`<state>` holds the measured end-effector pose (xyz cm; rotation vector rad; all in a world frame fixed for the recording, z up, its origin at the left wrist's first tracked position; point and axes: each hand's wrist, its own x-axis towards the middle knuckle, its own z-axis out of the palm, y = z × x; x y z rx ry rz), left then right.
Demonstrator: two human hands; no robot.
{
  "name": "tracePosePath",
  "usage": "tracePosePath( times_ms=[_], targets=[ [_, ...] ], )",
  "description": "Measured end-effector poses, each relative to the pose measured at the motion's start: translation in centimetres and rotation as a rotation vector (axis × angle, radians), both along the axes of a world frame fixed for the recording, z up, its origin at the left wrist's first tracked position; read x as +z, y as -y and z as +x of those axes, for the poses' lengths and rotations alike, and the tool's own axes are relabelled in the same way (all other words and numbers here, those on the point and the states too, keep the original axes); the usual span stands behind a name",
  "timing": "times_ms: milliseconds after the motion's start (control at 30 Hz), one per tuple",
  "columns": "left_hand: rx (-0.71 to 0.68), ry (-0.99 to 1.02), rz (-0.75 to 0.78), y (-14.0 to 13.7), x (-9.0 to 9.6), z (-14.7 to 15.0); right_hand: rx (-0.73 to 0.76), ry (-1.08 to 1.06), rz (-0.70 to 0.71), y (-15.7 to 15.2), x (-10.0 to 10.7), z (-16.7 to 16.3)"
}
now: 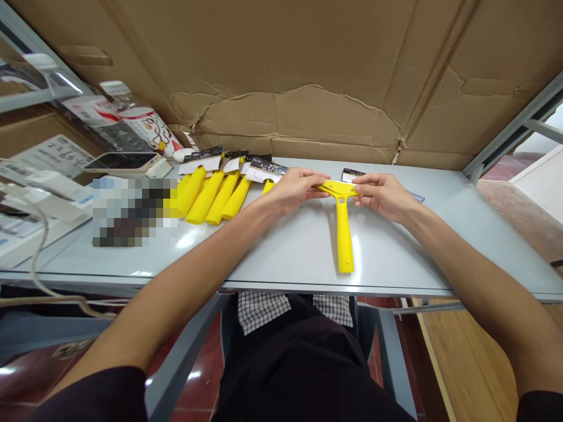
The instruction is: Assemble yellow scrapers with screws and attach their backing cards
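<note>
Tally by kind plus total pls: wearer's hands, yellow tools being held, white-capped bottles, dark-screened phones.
Left hand and right hand: 2
Held yellow tool: 1
Leftmost bottle and the bottle beside it: 2
Phone: 1
Total: 6

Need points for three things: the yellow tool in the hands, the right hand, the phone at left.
Yellow tool (344,228): head view, on the middle of its handle.
Right hand (384,196): head view, on the back of the hand.
Phone (124,162): head view, on its dark screen.
</note>
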<state>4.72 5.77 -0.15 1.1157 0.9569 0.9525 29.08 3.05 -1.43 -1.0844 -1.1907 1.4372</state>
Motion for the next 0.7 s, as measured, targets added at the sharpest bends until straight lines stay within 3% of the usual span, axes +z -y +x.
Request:
tracePosePath(
  times_ms=[700],
  targets=[
    [-0.016, -0.028, 0.01, 0.1, -0.08, -0.27, -0.035, 0.064, 0.002, 0.05, 0.33, -0.16]
  ],
)
